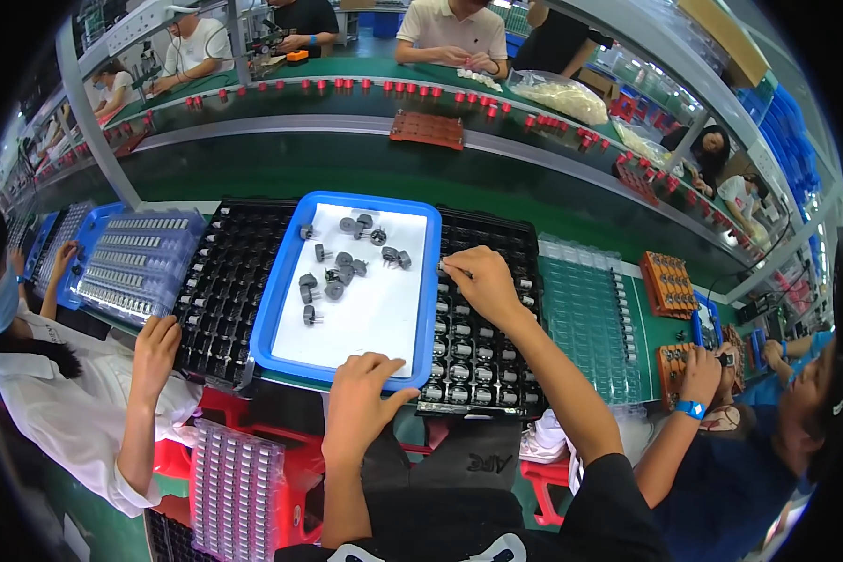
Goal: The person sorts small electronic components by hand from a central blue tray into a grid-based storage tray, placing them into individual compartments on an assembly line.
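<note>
My left hand (363, 398) lies at the near edge of a blue tray (264, 323), fingers stretched out and thumb apart, holding nothing. The tray is lined with white paper, and several small dark grey round parts with pins (345, 267) are scattered on it. My right hand (482, 284) is closed in a pinch over the upper left of a black compartment tray (525, 314). What its fingertips grip is mostly hidden. Silver cylindrical parts (459, 370) fill many of the black tray's nearer pockets.
Another black tray (229, 281) stands left of the blue one, with a co-worker's hand (159, 342) at its edge. Clear plastic trays (581, 318) lie to the right, beside orange fixtures (667, 284). Beyond runs a green conveyor (347, 169) with red pieces; people sit on both sides.
</note>
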`<action>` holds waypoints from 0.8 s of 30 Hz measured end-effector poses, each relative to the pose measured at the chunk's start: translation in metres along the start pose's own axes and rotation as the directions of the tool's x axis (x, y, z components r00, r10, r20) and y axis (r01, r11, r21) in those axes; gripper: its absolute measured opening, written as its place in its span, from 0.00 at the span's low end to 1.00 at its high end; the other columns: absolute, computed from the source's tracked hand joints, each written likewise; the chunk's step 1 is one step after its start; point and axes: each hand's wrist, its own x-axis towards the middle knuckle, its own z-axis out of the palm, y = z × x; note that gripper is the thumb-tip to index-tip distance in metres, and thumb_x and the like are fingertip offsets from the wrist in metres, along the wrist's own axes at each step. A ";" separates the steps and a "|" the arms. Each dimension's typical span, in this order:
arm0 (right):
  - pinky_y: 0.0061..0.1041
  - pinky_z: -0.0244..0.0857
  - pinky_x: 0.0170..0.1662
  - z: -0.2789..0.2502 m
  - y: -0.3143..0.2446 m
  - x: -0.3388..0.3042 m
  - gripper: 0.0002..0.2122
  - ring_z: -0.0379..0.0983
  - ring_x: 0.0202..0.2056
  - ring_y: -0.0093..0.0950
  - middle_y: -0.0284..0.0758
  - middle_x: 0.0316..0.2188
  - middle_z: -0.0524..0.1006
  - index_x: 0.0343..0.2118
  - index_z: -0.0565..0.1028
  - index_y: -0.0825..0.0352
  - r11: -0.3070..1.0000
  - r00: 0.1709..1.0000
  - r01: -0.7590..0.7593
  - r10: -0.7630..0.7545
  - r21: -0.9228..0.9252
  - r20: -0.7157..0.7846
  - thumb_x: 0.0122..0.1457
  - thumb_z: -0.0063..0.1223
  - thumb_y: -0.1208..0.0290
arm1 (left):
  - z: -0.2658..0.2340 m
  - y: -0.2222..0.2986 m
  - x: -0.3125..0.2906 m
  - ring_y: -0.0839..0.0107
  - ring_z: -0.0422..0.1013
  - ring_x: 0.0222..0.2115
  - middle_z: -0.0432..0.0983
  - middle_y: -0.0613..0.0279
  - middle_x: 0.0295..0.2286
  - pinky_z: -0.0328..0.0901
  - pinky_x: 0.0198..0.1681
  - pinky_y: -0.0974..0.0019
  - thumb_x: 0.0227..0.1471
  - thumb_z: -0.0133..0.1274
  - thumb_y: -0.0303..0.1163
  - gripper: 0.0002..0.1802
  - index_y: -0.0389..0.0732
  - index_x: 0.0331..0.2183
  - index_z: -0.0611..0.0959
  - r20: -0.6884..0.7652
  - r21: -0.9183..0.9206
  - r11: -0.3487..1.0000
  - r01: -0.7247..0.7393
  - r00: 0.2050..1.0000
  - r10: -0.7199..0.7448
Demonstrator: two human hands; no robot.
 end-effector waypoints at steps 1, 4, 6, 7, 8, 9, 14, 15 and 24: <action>0.35 0.68 0.41 0.003 0.000 0.003 0.04 0.75 0.35 0.39 0.37 0.31 0.81 0.30 0.81 0.67 1.000 1.000 0.013 -0.012 -0.022 0.022 0.51 0.58 0.75 | -0.001 -0.002 -0.002 0.58 0.70 0.32 0.76 0.57 0.28 0.64 0.41 0.60 0.35 0.68 0.34 0.21 0.37 0.34 0.84 -0.007 0.005 1.000 0.005 1.000 -0.005; 0.35 0.68 0.41 0.004 0.002 0.003 0.04 0.75 0.35 0.39 0.38 0.30 0.81 0.29 0.81 0.67 0.999 1.000 0.019 -0.019 -0.039 0.009 0.50 0.58 0.76 | 0.002 -0.007 -0.004 0.61 0.70 0.30 0.76 0.60 0.23 0.64 0.35 0.61 0.32 0.69 0.36 0.15 0.38 0.24 0.86 0.011 0.020 0.999 0.032 0.999 -0.032; 0.35 0.68 0.41 0.002 0.001 0.003 0.04 0.76 0.34 0.39 0.38 0.29 0.81 0.29 0.81 0.68 0.999 1.000 0.009 -0.008 -0.040 0.007 0.50 0.58 0.77 | 0.001 -0.007 -0.004 0.61 0.70 0.29 0.76 0.60 0.23 0.64 0.34 0.61 0.32 0.69 0.36 0.15 0.38 0.25 0.86 0.000 0.021 0.999 0.029 1.000 -0.029; 0.35 0.68 0.41 0.002 0.001 0.002 0.04 0.76 0.34 0.39 0.38 0.29 0.81 0.29 0.81 0.68 0.999 1.000 0.013 -0.013 -0.041 0.006 0.50 0.58 0.77 | 0.000 -0.007 -0.005 0.62 0.69 0.29 0.76 0.60 0.23 0.64 0.33 0.62 0.32 0.69 0.36 0.15 0.38 0.25 0.86 -0.003 0.023 0.999 0.031 1.000 -0.031; 0.35 0.69 0.40 0.000 0.002 0.001 0.04 0.76 0.34 0.39 0.38 0.29 0.81 0.29 0.81 0.68 0.998 1.000 0.021 -0.020 -0.054 0.013 0.50 0.58 0.77 | 0.001 -0.007 -0.006 0.62 0.69 0.29 0.76 0.60 0.23 0.64 0.33 0.62 0.32 0.69 0.36 0.15 0.38 0.25 0.86 -0.007 0.023 0.999 0.030 1.000 -0.030; 0.35 0.69 0.40 -0.001 0.003 0.001 0.04 0.76 0.34 0.39 0.38 0.29 0.81 0.29 0.81 0.68 0.997 1.000 0.027 -0.026 -0.066 0.018 0.50 0.58 0.77 | 0.001 -0.007 -0.006 0.62 0.69 0.29 0.76 0.60 0.23 0.64 0.33 0.62 0.32 0.69 0.36 0.15 0.38 0.25 0.86 -0.007 0.021 0.999 0.028 1.000 -0.028; 0.33 0.68 0.41 0.003 0.009 -0.002 0.04 0.76 0.35 0.36 0.37 0.30 0.81 0.30 0.81 0.67 0.998 0.998 0.048 -0.047 -0.032 0.039 0.52 0.58 0.76 | 0.001 -0.004 -0.006 0.62 0.69 0.28 0.76 0.60 0.23 0.64 0.33 0.62 0.32 0.69 0.35 0.15 0.38 0.24 0.86 0.002 0.010 0.998 0.062 0.998 -0.062; 0.33 0.68 0.41 0.004 0.007 -0.003 0.04 0.76 0.35 0.36 0.37 0.30 0.81 0.30 0.81 0.67 0.997 0.997 0.069 -0.067 -0.043 0.041 0.52 0.58 0.76 | 0.001 -0.006 -0.006 0.61 0.69 0.28 0.76 0.60 0.23 0.64 0.33 0.61 0.32 0.69 0.35 0.15 0.38 0.25 0.86 0.009 0.009 0.998 0.057 0.998 -0.057; 0.33 0.69 0.35 0.015 0.012 -0.003 0.05 0.76 0.30 0.38 0.39 0.29 0.81 0.31 0.81 0.68 0.995 0.993 0.036 -0.025 0.093 -0.114 0.51 0.59 0.76 | 0.003 -0.005 0.002 0.61 0.69 0.31 0.75 0.62 0.25 0.62 0.38 0.61 0.36 0.67 0.36 0.13 0.38 0.26 0.84 0.009 0.035 0.999 0.018 1.000 -0.018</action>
